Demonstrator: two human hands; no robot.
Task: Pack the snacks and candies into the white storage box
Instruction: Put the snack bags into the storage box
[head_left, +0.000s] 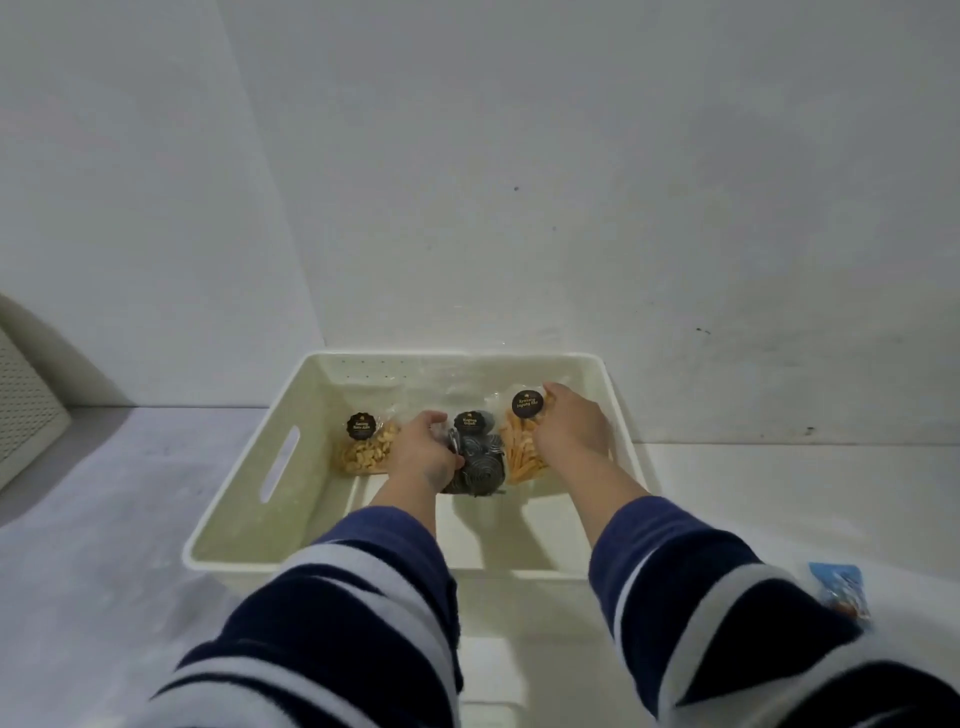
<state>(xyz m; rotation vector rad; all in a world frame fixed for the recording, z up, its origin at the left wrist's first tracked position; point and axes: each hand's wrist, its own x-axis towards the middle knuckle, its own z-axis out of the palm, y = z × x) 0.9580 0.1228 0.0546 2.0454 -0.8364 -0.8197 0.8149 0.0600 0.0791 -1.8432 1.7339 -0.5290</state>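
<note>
White worktop at mid-frame carries a white plastic storage box (249, 488); both striped-sleeved arms reach in, left hand (423, 452) fingers curled gripping the clear bag of black spiral candies (480, 462), right hand (571, 423) fingers curled on the clear bag of orange snack sticks (519, 457).

The storage box (244, 499) sits on the floor directly in front of me, its far wall against the wall behind. Three snack bags stand in a row along the far side of the box: the nut bag (365, 451) at left, the spiral-candy bag (480, 457) in the middle, the stick-snack bag (522, 441) at right. My left hand (425, 451) is between the nut bag and the spiral-candy bag, touching the latter. My right hand (571, 426) rests on the stick-snack bag. A small packet (841, 590) lies on the floor, outside the box, near right.
</note>
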